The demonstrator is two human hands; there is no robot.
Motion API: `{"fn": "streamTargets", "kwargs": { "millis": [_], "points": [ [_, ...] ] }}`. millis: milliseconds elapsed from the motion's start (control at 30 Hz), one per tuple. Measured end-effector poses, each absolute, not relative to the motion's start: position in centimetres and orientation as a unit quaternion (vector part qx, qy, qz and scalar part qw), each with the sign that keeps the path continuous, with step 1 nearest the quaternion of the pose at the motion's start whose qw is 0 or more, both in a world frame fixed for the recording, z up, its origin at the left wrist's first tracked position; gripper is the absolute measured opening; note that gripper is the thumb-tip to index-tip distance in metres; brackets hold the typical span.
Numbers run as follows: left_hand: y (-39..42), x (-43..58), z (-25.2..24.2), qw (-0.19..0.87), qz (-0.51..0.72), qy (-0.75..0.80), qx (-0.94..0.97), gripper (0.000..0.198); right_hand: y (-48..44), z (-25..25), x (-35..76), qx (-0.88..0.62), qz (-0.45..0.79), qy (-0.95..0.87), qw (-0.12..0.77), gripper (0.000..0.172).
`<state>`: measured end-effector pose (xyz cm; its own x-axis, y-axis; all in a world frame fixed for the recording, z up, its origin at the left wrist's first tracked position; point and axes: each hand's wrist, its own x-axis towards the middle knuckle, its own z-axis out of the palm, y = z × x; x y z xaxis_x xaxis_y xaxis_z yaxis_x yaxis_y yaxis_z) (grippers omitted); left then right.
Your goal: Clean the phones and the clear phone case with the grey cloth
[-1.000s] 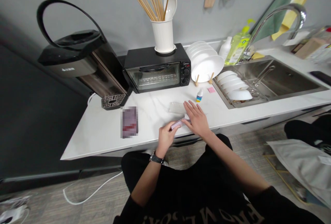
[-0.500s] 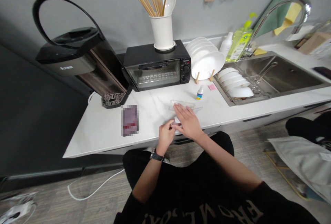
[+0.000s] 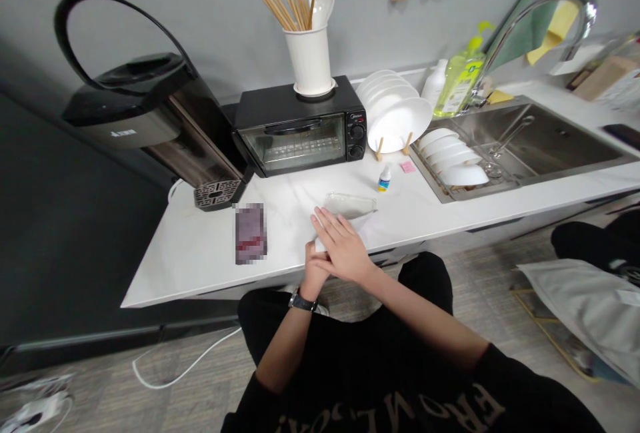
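My right hand [image 3: 345,250] lies flat with its fingers stretched out and close together, over my left hand [image 3: 315,272] at the counter's front edge. The left hand's fingers are curled and mostly hidden; what they grip is covered. A thin white piece [image 3: 320,245], like cloth or paper, shows between the two hands. A pale, see-through sheet [image 3: 367,225] reaches out to the right of my right hand. Just beyond lies a clear, flat, case-like tray [image 3: 350,204]. A small white bottle with a blue and yellow label [image 3: 385,180] stands upright farther back.
A pink paper note [image 3: 407,166] is by the sink [image 3: 445,196], which holds several white bowls [image 3: 457,160]. A toaster oven [image 3: 300,133], a plate rack [image 3: 395,113] and a drink dispenser [image 3: 165,126] stand behind. A blurred-out purple item [image 3: 251,233] lies left.
My right hand has shifted left and towards me, now over my left hand. The clear tray is more uncovered, and the pale sheet beside it shows more. The view has shifted slightly.
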<state>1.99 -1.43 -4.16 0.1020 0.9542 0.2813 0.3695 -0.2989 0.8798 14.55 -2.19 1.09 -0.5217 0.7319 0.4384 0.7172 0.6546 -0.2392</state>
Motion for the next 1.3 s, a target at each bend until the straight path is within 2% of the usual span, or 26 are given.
{"fn": "streamTargets", "kwargs": {
  "millis": [133,300,467,600,767,967,1133,1233,1300],
  "points": [
    [-1.7,2.4,-3.4,0.31,0.446,0.507,0.669,0.019,-0.1,0.6,19.1,-0.461,0.006,-0.848,0.262,0.077],
    [-1.9,2.9,-2.5,0.31,0.435,0.524,0.663,0.026,1.4,0.4,22.5,-0.519,-0.012,-0.808,0.278,0.07],
    [-1.5,2.4,-3.5,0.284,0.458,0.497,0.68,0.018,-0.9,0.8,17.6,-0.457,0.007,-0.848,0.268,0.078],
    [-1.4,2.0,-4.2,0.269,0.466,0.48,0.693,0.026,-2.2,0.7,15.0,-0.423,0.021,-0.863,0.275,0.087],
    [-1.7,2.6,-3.3,0.289,0.454,0.496,0.681,0.017,-0.3,0.1,19.1,-0.459,0.009,-0.844,0.28,0.078],
    [-2.0,3.0,-2.7,0.311,0.444,0.51,0.668,0.02,1.0,-0.1,22.2,-0.506,-0.019,-0.808,0.3,0.066],
    [-1.7,2.4,-3.7,0.29,0.461,0.483,0.685,0.015,-1.5,0.3,17.4,-0.463,-0.001,-0.837,0.292,0.077],
    [-1.5,2.0,-4.1,0.27,0.474,0.474,0.691,0.023,-2.7,0.5,15.0,-0.43,0.016,-0.857,0.285,0.085],
    [-1.5,2.0,-4.0,0.269,0.472,0.476,0.692,0.022,-2.6,0.4,15.2,-0.421,0.017,-0.862,0.282,0.085]
  ]
}}
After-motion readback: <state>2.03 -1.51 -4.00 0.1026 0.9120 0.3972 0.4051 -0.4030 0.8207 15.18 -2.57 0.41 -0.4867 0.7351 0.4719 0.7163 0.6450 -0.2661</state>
